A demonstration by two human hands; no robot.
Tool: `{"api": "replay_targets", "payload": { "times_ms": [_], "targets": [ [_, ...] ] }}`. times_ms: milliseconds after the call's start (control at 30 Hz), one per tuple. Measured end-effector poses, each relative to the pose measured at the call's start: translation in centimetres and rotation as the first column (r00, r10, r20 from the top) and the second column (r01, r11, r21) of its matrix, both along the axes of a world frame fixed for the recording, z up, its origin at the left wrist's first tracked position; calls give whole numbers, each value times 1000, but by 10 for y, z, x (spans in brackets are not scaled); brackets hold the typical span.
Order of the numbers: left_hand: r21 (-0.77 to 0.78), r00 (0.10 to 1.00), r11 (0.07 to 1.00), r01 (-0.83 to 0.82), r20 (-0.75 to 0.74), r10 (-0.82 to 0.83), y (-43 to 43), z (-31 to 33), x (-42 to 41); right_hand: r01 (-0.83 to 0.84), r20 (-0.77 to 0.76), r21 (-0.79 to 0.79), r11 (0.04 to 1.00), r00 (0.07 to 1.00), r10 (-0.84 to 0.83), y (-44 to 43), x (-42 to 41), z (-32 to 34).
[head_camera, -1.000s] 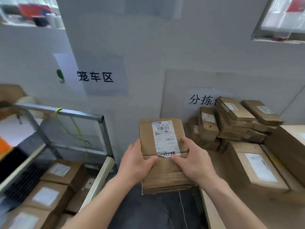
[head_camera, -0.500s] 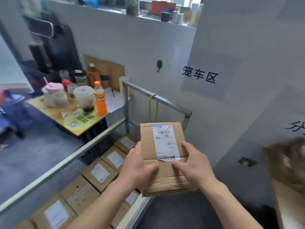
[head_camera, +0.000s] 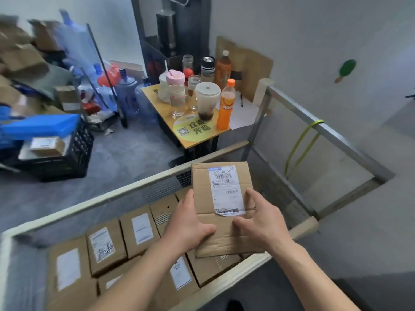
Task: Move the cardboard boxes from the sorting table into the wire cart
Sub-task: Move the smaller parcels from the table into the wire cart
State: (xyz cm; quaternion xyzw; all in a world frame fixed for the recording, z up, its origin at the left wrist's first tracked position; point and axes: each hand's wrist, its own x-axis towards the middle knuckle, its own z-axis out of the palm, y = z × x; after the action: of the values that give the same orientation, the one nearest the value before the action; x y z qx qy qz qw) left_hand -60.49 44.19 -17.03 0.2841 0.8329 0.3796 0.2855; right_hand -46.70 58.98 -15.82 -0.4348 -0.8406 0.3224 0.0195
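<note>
Bare left hand (head_camera: 187,225), bare right hand (head_camera: 263,223), both forearms bare to the frame's lower edge

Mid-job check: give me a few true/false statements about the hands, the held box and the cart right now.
1. The left hand and right hand both hold the cardboard box. True.
2. The box is over the wire cart. True.
3. The cart is without boxes. False: several labelled boxes lie inside.
4. Its label faces down. False: the shipping label faces up.
5. An orange drink bottle stands on the small table. True.
</note>
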Motion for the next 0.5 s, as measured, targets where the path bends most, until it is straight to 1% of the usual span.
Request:
{"api": "replay_targets", "payload": {
  "times_ms": [167,300,400,500],
  "targets": [
    [-128,987,980,-154,32,159,-12,-41,-3,-173,53,-70,982,983,177,6,-31,-46],
    [-189,959,946,-262,58,277,-18,-85,3,-301,82,-108,947,947,310,10,-44,-89],
    [-246,926,910,-334,93,366,-28,-120,15,-366,117,-137,921,917,382,5,-47,-125],
    [-298,905,882,-366,107,412,-44,-152,22,-412,152,-157,898,888,434,-9,-50,-159]
  ]
}}
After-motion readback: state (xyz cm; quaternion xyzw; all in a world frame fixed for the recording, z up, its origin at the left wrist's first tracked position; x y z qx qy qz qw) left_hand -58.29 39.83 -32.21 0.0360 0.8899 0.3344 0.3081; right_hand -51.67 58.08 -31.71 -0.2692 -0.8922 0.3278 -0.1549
